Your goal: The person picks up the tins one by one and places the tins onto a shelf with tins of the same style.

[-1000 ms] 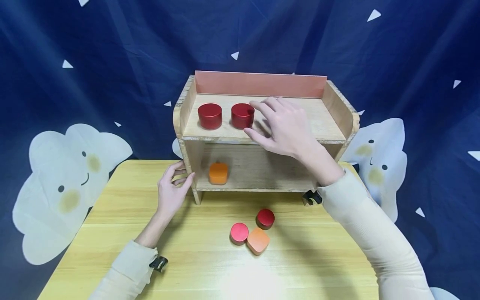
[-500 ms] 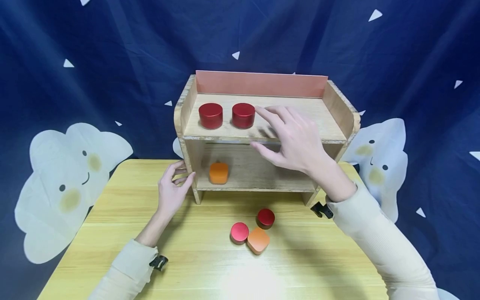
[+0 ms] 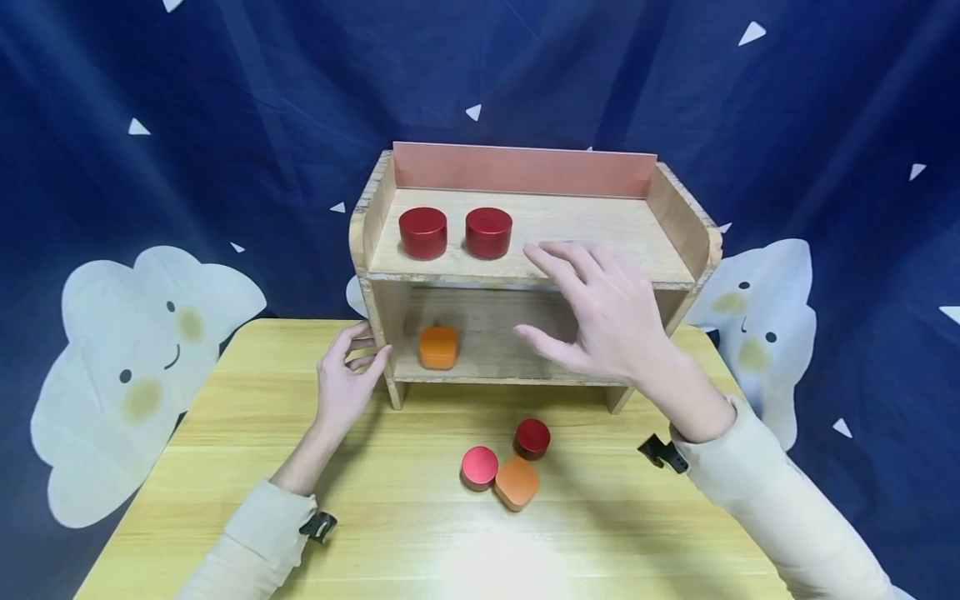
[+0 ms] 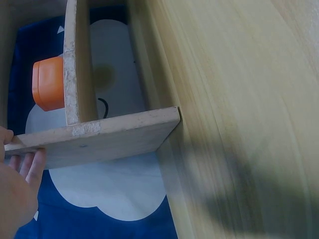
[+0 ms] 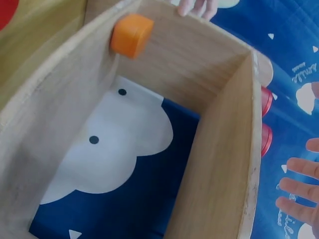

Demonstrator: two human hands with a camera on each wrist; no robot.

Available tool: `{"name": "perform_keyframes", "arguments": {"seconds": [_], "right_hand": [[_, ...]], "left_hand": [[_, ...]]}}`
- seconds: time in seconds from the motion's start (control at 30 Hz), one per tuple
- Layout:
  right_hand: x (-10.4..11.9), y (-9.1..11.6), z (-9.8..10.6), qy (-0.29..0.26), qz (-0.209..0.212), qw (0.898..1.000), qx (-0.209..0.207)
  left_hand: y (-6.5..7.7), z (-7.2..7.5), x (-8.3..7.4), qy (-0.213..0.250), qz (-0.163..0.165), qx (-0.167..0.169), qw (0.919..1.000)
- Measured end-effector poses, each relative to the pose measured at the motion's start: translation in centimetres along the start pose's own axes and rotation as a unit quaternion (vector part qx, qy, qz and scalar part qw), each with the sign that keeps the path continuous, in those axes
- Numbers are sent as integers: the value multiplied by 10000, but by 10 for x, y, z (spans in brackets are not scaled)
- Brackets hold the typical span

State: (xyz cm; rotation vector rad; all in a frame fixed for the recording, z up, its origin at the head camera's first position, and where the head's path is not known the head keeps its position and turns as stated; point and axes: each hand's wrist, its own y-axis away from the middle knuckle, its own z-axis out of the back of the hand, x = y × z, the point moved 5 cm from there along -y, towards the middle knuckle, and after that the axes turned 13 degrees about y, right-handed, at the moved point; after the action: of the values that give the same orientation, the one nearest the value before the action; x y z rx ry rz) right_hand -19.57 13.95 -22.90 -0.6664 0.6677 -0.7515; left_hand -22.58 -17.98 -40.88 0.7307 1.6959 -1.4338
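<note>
A small two-tier wooden shelf (image 3: 517, 279) stands on the table. My left hand (image 3: 347, 379) grips the edge of its left side panel, thumb at the front and fingers along the outer face. On the top board sit two dark red round tins (image 3: 423, 233) side by side; the right one is a red tin (image 3: 489, 232). An orange rounded-square tin (image 3: 438, 347) rests at the left of the lower board. My right hand (image 3: 611, 312) hovers in front of the shelf, right of the tins, holding nothing, its thumb and fingers spread apart.
On the table (image 3: 225, 450) before the shelf lie a pinkish-red round tin (image 3: 479, 467), a dark red round tin (image 3: 532, 438) and an orange rounded-square tin (image 3: 517, 482), close together. Behind hangs a blue cloth (image 3: 285, 108) with cloud faces.
My right hand has drawn away from the right-hand red tin on the top board, moving right and down toward me. The left hand stays on the side panel.
</note>
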Motion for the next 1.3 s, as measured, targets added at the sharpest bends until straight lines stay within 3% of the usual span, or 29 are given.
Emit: {"name": "perform_keyframes", "arguments": {"seconds": [0.2,0.63,1.0,1.3], "right_hand": [[8,12,4,62,143,9997,-195],[27,47,0,-340,316,9983,-365],[36,82,-12,-489,363,9981,-47],[41,119,-37,-445,366,9977,348]], "left_hand": [[0,0,0,-10,12,5,10000],[1,1,1,-75,26,7,10000],[0,1,1,-108,79,8,9999],[0,0,2,-82,66,-12,9999]]}}
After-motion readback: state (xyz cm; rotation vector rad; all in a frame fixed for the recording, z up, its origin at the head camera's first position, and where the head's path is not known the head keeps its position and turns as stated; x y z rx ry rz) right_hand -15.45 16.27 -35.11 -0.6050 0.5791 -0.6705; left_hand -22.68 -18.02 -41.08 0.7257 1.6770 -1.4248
